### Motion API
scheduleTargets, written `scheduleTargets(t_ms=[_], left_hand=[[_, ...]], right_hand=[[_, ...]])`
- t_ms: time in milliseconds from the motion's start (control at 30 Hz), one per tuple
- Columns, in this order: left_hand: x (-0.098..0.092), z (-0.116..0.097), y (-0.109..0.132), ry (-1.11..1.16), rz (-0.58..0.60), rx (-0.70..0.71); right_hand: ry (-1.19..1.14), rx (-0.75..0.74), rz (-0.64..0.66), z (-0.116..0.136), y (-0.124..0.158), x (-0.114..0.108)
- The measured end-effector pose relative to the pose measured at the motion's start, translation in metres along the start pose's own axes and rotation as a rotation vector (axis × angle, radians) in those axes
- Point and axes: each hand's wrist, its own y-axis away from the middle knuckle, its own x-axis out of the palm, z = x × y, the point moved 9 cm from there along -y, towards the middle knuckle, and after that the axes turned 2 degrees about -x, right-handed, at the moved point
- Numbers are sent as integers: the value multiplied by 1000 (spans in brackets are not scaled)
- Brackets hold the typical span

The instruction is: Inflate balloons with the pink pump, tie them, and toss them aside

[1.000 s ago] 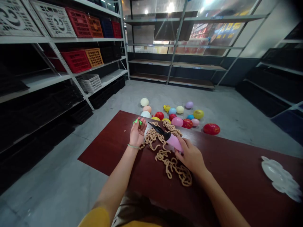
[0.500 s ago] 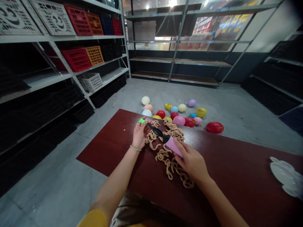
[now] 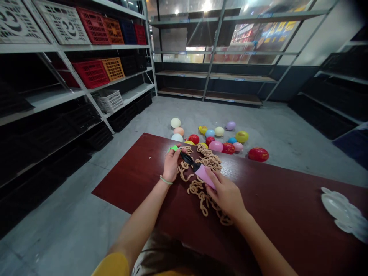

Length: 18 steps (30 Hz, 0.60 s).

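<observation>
My left hand [image 3: 171,165], with a pale band on its wrist, is closed around a small bright green piece [image 3: 174,148] by the far end of a pink-and-black tool [image 3: 204,175]. My right hand [image 3: 227,193] grips the pink body of that tool, whose black end [image 3: 187,158] reaches toward my left fingers. I cannot tell its exact kind. Curled tan rope-like strands [image 3: 209,161] lie in loose heaps on the dark red tabletop [image 3: 123,168], beneath and around both hands.
A white lobed plate [image 3: 342,211] rests at the table's right end. Beyond the far edge, several balloons [image 3: 215,146] of many colours lie on the grey floor. Shelving with crates [image 3: 90,73] runs along the left; metal racks [image 3: 212,76] stand at the back.
The view has shifted slightly. My right hand and the pink-and-black tool sit a little closer to my left hand; both hands keep their hold.
</observation>
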Motion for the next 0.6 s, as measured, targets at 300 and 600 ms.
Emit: scheduleTargets(t_ms=[300,600], left_hand=[[35,-6,25,288,7,47],[25,-66,-21,93,-290,173]], right_hand=[[-83,39,29,4,1,-4],[-258,87,10,-1,12,-2]])
